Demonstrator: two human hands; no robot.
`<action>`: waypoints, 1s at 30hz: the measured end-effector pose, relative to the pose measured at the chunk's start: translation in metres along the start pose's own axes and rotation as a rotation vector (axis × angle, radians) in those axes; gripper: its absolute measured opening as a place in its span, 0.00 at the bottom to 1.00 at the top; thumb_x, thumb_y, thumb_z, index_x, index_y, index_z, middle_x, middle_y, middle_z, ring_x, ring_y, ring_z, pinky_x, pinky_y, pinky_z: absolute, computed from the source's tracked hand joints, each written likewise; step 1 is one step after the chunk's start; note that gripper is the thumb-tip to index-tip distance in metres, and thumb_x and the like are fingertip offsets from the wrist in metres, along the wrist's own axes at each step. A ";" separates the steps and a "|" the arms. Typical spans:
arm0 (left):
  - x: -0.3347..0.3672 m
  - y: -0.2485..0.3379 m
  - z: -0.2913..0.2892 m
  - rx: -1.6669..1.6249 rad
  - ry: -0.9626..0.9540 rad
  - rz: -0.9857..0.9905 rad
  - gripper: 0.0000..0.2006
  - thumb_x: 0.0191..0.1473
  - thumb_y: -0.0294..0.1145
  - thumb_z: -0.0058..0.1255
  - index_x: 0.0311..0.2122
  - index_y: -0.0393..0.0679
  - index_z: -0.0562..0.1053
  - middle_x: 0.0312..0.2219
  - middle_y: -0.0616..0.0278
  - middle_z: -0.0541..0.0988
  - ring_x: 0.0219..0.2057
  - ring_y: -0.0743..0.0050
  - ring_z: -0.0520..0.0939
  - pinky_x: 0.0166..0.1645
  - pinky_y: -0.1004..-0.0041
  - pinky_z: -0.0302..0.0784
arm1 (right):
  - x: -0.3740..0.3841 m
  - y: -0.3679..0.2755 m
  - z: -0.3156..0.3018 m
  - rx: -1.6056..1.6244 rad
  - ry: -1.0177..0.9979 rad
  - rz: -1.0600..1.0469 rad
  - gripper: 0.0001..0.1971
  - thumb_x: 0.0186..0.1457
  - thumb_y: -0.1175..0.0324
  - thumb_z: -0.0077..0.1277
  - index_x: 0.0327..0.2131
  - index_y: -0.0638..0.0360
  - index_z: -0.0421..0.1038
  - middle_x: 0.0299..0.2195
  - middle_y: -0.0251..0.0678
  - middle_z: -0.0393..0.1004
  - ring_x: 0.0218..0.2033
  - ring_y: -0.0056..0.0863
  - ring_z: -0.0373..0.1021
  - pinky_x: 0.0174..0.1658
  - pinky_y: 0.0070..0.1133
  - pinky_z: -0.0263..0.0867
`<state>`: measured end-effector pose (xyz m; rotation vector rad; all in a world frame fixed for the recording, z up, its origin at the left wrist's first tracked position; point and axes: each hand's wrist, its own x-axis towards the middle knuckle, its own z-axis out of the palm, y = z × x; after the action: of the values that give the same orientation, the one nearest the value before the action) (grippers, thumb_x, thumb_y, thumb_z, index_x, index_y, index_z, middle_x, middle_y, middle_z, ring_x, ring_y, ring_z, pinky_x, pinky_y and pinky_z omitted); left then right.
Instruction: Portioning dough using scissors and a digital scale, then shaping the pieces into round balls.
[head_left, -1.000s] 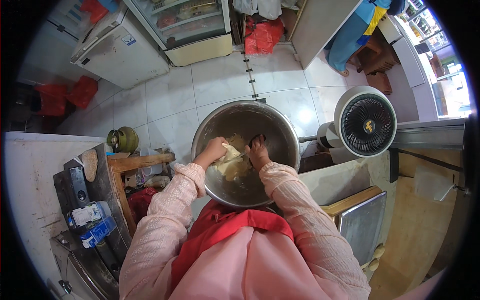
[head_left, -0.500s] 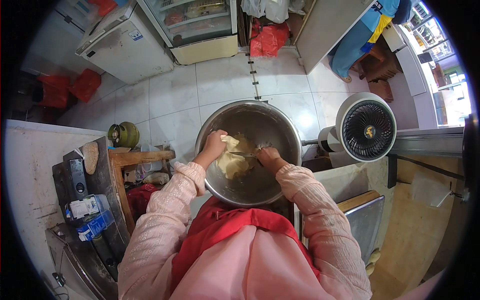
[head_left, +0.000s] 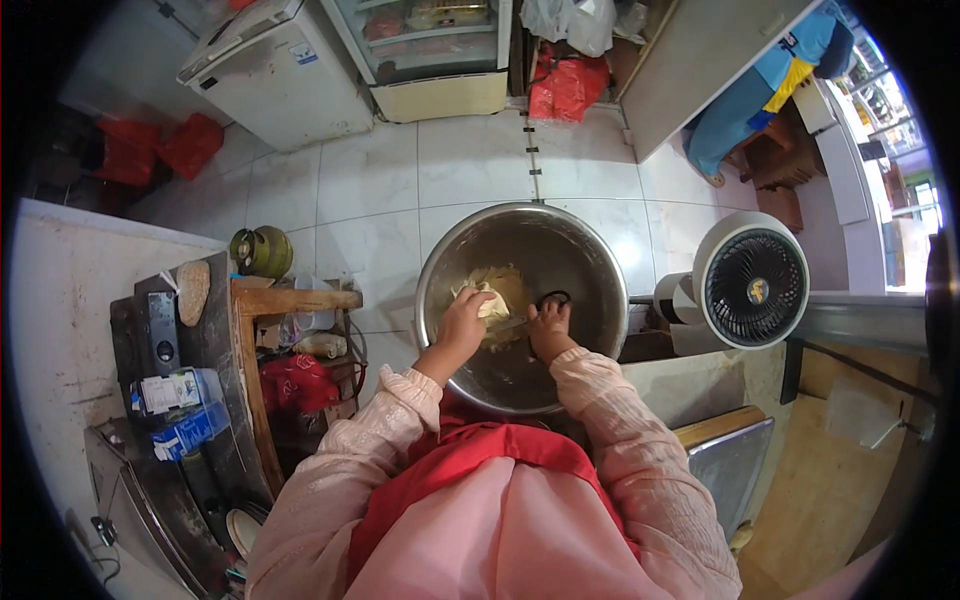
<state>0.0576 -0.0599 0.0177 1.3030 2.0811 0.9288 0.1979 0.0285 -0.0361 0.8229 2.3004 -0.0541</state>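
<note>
A large round steel bowl (head_left: 596,240) stands in front of my body. Inside its left half lies pale yellow dough (head_left: 505,282), spread in a soft, uneven mass. My left hand (head_left: 461,328) grips a lump of this dough, fingers bent over it. To its right, my right hand (head_left: 550,328) holds what look like scissors (head_left: 514,323). A black loop handle shows by the fingers, and a metal blade points left to the dough. How far the blades are spread cannot be made out.
A white fan (head_left: 755,280) stands close to the bowl's right. On the left are a wooden stool (head_left: 300,298) and a green gas cylinder (head_left: 262,251). A white freezer (head_left: 285,85) and a glass-door cooler (head_left: 440,100) stand at the back. Another person (head_left: 735,110) is at the far right.
The view has shifted, so the scene sits farther right. My left hand has closed in over the dough, hiding more of it. My right hand has turned, and the scissors' black handle now shows.
</note>
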 end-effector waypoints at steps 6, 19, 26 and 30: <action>0.002 0.008 0.001 0.014 -0.075 0.107 0.16 0.37 0.17 0.38 0.32 0.47 0.71 0.31 0.63 0.70 0.32 0.59 0.73 0.35 0.66 0.68 | -0.008 0.010 -0.018 0.092 -0.100 0.043 0.37 0.34 0.51 0.55 0.47 0.56 0.52 0.50 0.50 0.53 0.53 0.45 0.45 0.49 0.47 0.40; -0.001 0.009 0.021 -0.013 -0.162 0.306 0.11 0.37 0.20 0.41 0.28 0.43 0.72 0.27 0.61 0.70 0.31 0.61 0.73 0.34 0.69 0.69 | 0.040 -0.033 0.036 0.016 0.019 0.005 0.23 0.43 0.58 0.41 0.45 0.56 0.62 0.46 0.44 0.57 0.50 0.38 0.49 0.49 0.34 0.41; 0.002 0.008 0.017 -0.015 -0.138 0.337 0.10 0.36 0.20 0.42 0.27 0.43 0.72 0.27 0.62 0.70 0.31 0.62 0.73 0.34 0.70 0.69 | 0.037 -0.024 0.037 0.262 0.060 -0.144 0.11 0.43 0.63 0.41 0.29 0.54 0.70 0.31 0.36 0.71 0.36 0.29 0.67 0.40 0.28 0.56; 0.004 0.019 0.013 -0.034 -0.143 0.308 0.10 0.36 0.21 0.43 0.27 0.42 0.72 0.28 0.62 0.70 0.31 0.62 0.73 0.34 0.69 0.69 | 0.039 -0.020 0.046 0.545 0.057 -0.065 0.11 0.43 0.63 0.41 0.28 0.55 0.71 0.29 0.38 0.72 0.33 0.34 0.70 0.34 0.28 0.63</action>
<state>0.0763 -0.0463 0.0239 1.6515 1.7798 0.9607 0.1916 0.0223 -0.0994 1.0204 2.3957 -0.7195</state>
